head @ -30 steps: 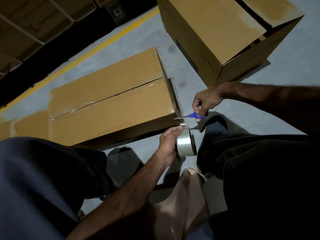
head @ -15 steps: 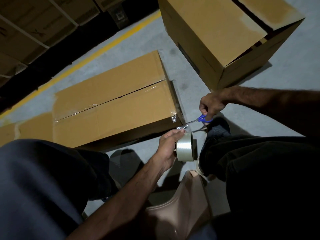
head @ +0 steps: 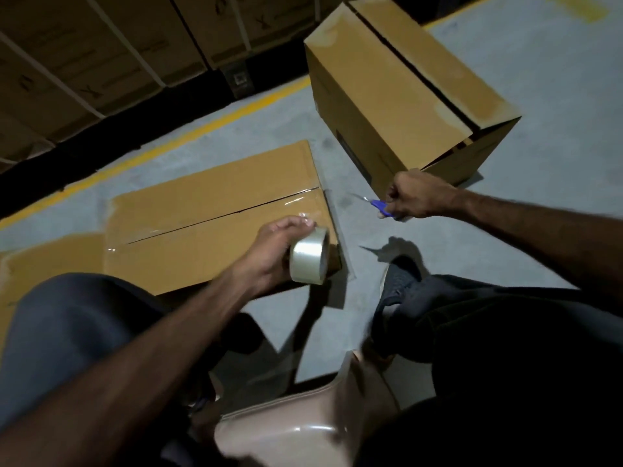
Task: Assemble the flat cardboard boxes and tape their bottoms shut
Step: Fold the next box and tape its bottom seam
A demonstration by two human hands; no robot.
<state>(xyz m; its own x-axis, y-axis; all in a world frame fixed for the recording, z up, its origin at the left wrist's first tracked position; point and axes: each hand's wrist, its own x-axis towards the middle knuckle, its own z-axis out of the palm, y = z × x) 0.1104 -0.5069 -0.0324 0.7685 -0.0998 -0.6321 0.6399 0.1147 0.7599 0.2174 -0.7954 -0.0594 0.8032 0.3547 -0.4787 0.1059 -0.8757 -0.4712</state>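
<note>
- The left hand [head: 269, 254] curls around a roll of clear tape [head: 309, 256], thumb over its top edge; the roll hangs above the near right corner of a taped box [head: 209, 227].
- The taped box lies on the grey concrete floor [head: 556, 96] between the person's knees and a yellow floor line [head: 188, 133]; clear tape [head: 303, 200] covers its centre seam and folds down over the right end.
- The right hand [head: 416, 195] is closed in a fist around blue-handled scissors [head: 376, 205], blades pointing left; it is held apart from the roll, just in front of a second box [head: 397, 92].
- The second box stands further away on the right, its top flaps meeting along a dark, untaped gap.
- Stacked cartons [head: 84, 55] line the far side beyond the yellow line; a pale plastic stool [head: 303, 429] shows between the legs.
</note>
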